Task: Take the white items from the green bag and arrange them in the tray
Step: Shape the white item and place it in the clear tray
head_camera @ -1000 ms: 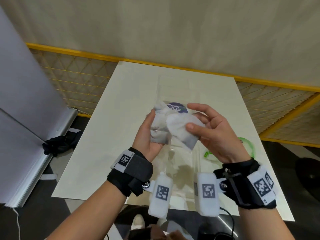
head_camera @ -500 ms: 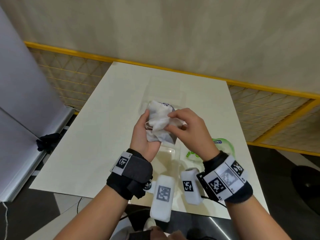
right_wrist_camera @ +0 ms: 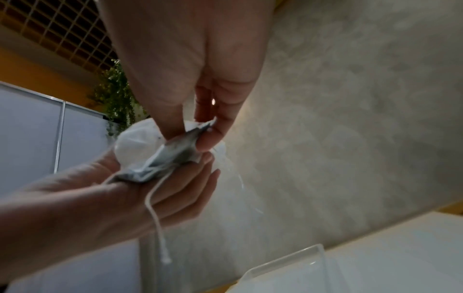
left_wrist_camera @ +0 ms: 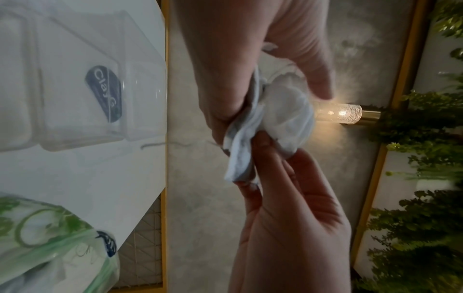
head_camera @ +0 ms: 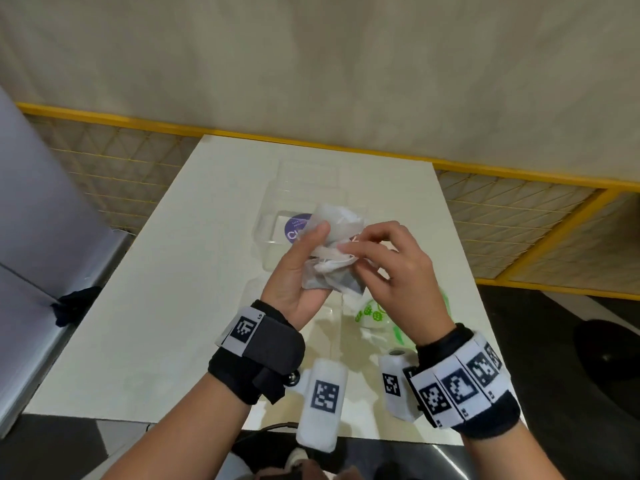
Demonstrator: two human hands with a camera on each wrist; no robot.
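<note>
A bundle of white face masks (head_camera: 337,225) with ear loops is held up above the table, gripped from the left by my left hand (head_camera: 304,268). My right hand (head_camera: 351,251) pinches the edge of one mask in the bundle between thumb and fingertips. In the right wrist view the pinch sits on a grey-white mask corner (right_wrist_camera: 185,142), and a loose ear loop (right_wrist_camera: 155,208) hangs down. The clear tray (head_camera: 277,216) with a purple label lies on the table beyond the hands. The green bag (head_camera: 375,317) lies crumpled under my right wrist.
The white table (head_camera: 173,306) has a yellow-framed mesh fence (head_camera: 519,216) behind and to its right. A grey panel (head_camera: 41,220) stands at the left, with a dark cloth (head_camera: 74,304) at its foot. The green bag (left_wrist_camera: 50,237) still shows white inside.
The right hand has gone from covering the bundle to pinching one mask edge at its right side. Both hands and the bundle have shifted slightly right over the tray.
</note>
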